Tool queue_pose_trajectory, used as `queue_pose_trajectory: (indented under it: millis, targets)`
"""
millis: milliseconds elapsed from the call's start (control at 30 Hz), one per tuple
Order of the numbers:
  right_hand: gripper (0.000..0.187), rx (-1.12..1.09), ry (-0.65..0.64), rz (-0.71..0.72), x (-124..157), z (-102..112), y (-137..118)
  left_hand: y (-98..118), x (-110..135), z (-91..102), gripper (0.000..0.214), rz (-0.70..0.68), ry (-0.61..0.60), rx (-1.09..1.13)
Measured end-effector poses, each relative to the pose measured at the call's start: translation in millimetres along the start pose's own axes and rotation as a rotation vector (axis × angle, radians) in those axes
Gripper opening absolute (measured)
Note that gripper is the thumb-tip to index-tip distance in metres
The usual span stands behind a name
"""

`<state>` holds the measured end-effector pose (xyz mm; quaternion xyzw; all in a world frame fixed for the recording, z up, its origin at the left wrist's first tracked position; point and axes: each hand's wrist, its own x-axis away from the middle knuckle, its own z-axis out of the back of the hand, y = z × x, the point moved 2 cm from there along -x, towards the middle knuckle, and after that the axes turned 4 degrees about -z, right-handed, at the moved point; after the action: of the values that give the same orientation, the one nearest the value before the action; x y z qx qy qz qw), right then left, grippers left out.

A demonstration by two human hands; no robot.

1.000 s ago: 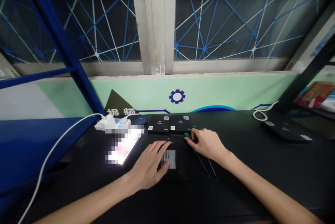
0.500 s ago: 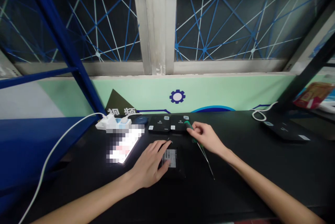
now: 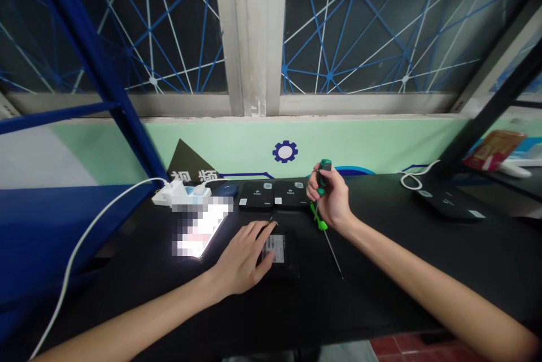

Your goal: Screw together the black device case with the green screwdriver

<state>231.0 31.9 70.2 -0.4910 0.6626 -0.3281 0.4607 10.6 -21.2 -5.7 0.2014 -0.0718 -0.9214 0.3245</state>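
Observation:
My right hand (image 3: 336,195) is raised above the table, closed round the green-and-black handle of a screwdriver (image 3: 322,173), its shaft pointing down. Just below it, a second screwdriver (image 3: 332,246) with a bright green handle lies on the table. My left hand (image 3: 245,254) lies with fingers outstretched on the left side of a black box (image 3: 290,263), its thumb touching the white label (image 3: 277,248). Small metal bits, perhaps screws (image 3: 276,223), lie by the left fingertips; they are too small to make out. The left palm hides part of the box.
Two black boxes (image 3: 256,196) stand side by side at the back, near a dark blue mouse (image 3: 227,190). A lit phone (image 3: 207,232) and a white power strip (image 3: 182,195) with a cable are to the left. Another black box (image 3: 451,204) lies at right, by a white cable (image 3: 410,182).
My right hand has lifted the screwdriver and turned it upright, uncovering the bright green one on the table. The left hand stays on the box. The view has shifted slightly.

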Motion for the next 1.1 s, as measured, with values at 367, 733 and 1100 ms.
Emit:
queue_pose_trajectory:
  millis: [367, 733, 1100]
  targets:
    - [0.048, -0.341, -0.133, -0.212, -20, -23, 24, -2, -1, -2.7, 0.052, -0.022, 0.009, -0.029]
    - [0.052, -0.469, -0.11, -0.301, -28, -27, 50, -4, 0, -3.8, 0.064, -0.006, -0.006, -0.033]
    - [0.054, -0.318, 0.007, -0.229, -31, -34, 60, -2, -1, -1.7, 0.057, -0.013, -0.004, -0.024]
